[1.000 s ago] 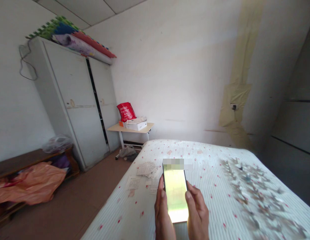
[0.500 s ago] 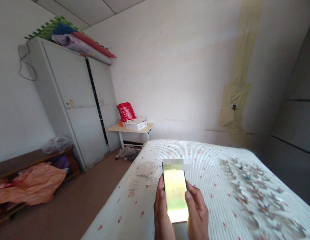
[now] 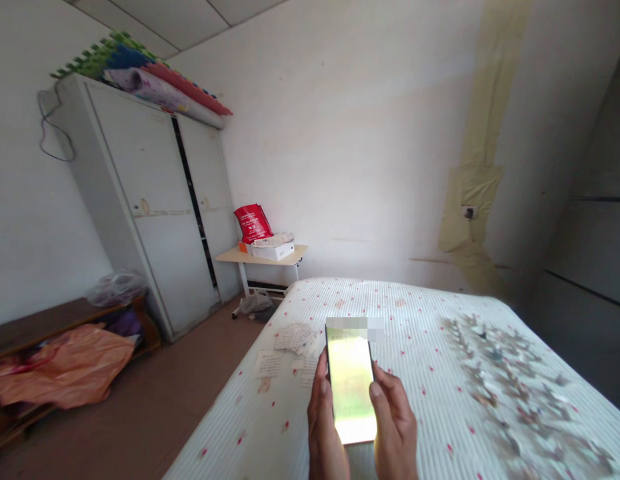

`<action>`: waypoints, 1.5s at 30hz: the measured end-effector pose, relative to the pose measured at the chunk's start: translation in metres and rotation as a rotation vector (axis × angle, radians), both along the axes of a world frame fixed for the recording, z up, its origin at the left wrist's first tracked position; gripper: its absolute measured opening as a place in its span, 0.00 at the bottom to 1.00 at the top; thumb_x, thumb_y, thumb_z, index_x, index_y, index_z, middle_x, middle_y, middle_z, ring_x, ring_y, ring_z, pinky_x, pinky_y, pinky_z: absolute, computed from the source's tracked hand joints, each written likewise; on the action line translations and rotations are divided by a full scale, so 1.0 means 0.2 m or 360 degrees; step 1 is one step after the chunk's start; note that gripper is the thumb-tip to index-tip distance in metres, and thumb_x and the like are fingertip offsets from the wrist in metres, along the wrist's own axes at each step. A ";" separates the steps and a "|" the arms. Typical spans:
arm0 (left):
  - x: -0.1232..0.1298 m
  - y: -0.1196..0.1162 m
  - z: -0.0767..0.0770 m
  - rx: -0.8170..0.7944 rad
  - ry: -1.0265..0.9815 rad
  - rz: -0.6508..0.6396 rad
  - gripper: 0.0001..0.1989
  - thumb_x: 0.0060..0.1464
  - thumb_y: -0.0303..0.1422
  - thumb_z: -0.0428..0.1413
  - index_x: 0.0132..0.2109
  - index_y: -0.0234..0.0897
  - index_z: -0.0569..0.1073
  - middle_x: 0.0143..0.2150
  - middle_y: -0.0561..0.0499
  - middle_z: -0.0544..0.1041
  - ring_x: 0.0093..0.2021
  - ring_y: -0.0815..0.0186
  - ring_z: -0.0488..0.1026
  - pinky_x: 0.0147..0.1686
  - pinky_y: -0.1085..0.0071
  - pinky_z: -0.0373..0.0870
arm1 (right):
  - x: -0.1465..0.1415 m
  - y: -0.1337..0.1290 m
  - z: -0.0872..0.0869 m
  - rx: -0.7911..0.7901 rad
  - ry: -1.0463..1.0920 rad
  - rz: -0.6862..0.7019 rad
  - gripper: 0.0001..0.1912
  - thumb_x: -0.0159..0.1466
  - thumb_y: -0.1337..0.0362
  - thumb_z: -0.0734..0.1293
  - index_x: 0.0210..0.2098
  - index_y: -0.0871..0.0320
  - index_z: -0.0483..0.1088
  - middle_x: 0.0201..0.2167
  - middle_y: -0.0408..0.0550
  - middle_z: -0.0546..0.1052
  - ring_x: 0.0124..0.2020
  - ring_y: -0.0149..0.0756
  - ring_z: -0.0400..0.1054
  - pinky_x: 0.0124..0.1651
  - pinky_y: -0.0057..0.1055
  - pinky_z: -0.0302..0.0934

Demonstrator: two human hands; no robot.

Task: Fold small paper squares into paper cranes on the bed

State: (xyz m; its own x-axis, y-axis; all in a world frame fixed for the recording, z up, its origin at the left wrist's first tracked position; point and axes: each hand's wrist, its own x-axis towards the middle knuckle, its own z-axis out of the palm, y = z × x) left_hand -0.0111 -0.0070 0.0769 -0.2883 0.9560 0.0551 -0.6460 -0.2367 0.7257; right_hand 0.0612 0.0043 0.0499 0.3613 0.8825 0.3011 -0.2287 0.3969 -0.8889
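You hold a smartphone (image 3: 351, 387) upright in both hands above the bed, its lit screen too washed out to read. Your left hand (image 3: 326, 427) wraps its left edge and your right hand (image 3: 396, 427) its right, the fingers (image 3: 390, 400) closed narrowly on the phone. The step in hand looks like working the phone, and any next move calls for a steady grip with a thumb free for the screen.

On the white mattress (image 3: 230, 413), paper slips (image 3: 290, 339) lie to the left of the phone and a blurred spread of small pieces (image 3: 505, 380) to the right. Further off, the bench (image 3: 230, 256) carries a white box (image 3: 273, 251), its contents hidden, beside an upright red carrier bag (image 3: 253, 223). A crumpled plastic bag (image 3: 255, 303) lies on the floor beneath the bench.
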 end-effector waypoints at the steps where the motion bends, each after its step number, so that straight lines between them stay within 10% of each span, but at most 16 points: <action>1: 0.00 0.00 0.00 -0.0003 0.0006 0.0000 0.32 0.51 0.46 0.49 0.61 0.38 0.57 0.53 0.42 0.70 0.49 0.54 0.70 0.48 0.62 0.67 | 0.00 0.00 0.00 0.0006 -0.0001 -0.0009 0.18 0.54 0.54 0.67 0.39 0.59 0.73 0.38 0.53 0.76 0.41 0.43 0.68 0.35 0.31 0.65; 25: -0.03 0.02 0.00 0.0002 0.0054 -0.0042 0.30 0.52 0.45 0.49 0.59 0.38 0.60 0.57 0.43 0.66 0.53 0.54 0.66 0.50 0.63 0.65 | -0.01 -0.03 0.04 -0.0016 0.0170 0.0143 0.18 0.53 0.56 0.68 0.40 0.58 0.71 0.39 0.53 0.76 0.43 0.43 0.68 0.39 0.33 0.64; 45: -0.08 0.00 -0.06 0.0028 0.0722 0.0168 0.24 0.53 0.47 0.49 0.51 0.36 0.67 0.48 0.43 0.72 0.47 0.57 0.69 0.40 0.69 0.68 | -0.02 0.02 0.03 -0.0242 0.0612 0.0517 0.19 0.57 0.55 0.64 0.46 0.55 0.64 0.33 0.45 0.77 0.33 0.39 0.71 0.33 0.31 0.62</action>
State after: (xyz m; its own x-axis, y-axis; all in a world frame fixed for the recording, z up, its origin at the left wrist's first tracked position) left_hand -0.0276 -0.0074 0.0657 -0.3271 0.9204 0.2139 -0.2358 -0.2987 0.9247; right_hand 0.0573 0.0090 0.0559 0.1211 0.9908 0.0601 -0.6398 0.1242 -0.7584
